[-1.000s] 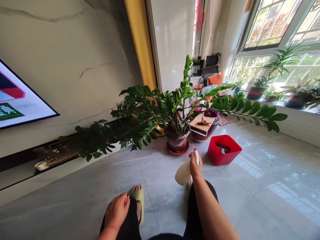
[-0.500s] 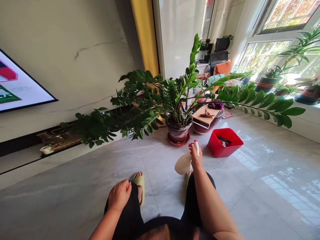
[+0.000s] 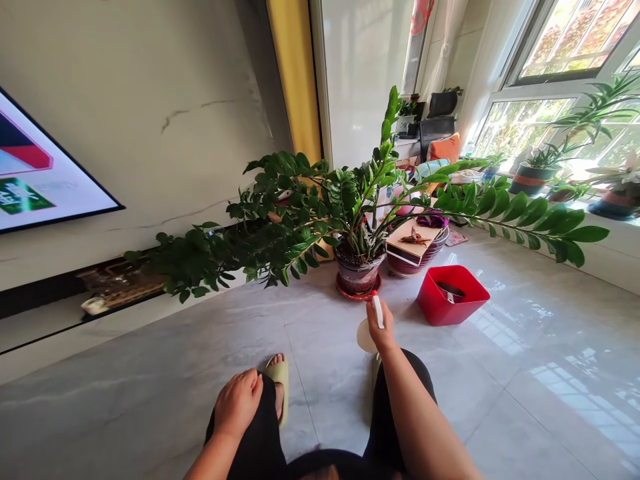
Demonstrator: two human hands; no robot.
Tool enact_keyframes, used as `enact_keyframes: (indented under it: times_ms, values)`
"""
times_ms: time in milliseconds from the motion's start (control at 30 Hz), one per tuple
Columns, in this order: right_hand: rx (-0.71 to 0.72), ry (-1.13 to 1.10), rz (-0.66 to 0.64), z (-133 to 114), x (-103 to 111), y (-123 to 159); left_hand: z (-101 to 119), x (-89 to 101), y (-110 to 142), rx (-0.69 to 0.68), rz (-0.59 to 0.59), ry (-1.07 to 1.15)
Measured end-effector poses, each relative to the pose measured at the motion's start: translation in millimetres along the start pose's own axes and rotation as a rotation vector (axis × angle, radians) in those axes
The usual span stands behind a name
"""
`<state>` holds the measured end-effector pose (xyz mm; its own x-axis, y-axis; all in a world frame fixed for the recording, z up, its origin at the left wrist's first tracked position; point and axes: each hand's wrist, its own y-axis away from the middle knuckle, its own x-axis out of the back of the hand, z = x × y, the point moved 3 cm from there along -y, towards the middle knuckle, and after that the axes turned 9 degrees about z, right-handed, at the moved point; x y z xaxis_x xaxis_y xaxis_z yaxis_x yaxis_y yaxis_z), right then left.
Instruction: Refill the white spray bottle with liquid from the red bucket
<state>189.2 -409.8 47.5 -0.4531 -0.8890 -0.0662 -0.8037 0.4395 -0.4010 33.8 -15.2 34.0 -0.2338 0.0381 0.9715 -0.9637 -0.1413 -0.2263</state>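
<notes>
My right hand (image 3: 383, 328) is wrapped round the neck of a spray bottle (image 3: 367, 337) with a whitish body and a white-and-red spray head. It is held in front of my right knee, with the head towards the plant pot (image 3: 358, 276). In that pot grows a large leafy plant (image 3: 365, 193), its long stems arching out to both sides. The pot stands on a red saucer (image 3: 345, 293) on the floor. My left hand (image 3: 239, 403) lies over my left knee, holding nothing, its fingertips partly hidden.
Right of the pot, a red bin (image 3: 450, 301) holds a dark-bladed tool. Behind it a striped pot (image 3: 440, 245) carries a board (image 3: 407, 240) with dried brown bits. A television (image 3: 45, 167) and low shelf (image 3: 55, 330) are at left; potted plants (image 3: 535, 175) line the window.
My right hand has swung the spray bottle slightly left and turned it, so its head now points more towards the pot. My left hand stays on the knee. The view has tilted slightly up.
</notes>
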Motion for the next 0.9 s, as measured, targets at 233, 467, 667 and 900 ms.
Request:
enact_keyframes:
  times_ms: [233, 467, 667, 900]
  values:
    - [0.090, 0.188, -0.153, -16, -12, 6, -3, -3.0, 1, -0.019, 0.010, -0.025]
    - [0.179, 0.262, -0.226, -19, -14, 9, -6, -6.5, 1, -0.036, -0.007, -0.043]
    - [0.093, 0.206, -0.111, -11, -2, 2, -5, -5.1, 1, -0.017, -0.030, -0.062]
    - [-0.064, 0.099, 0.051, 3, 5, -6, -3, -3.2, 0, -0.010, -0.055, -0.065]
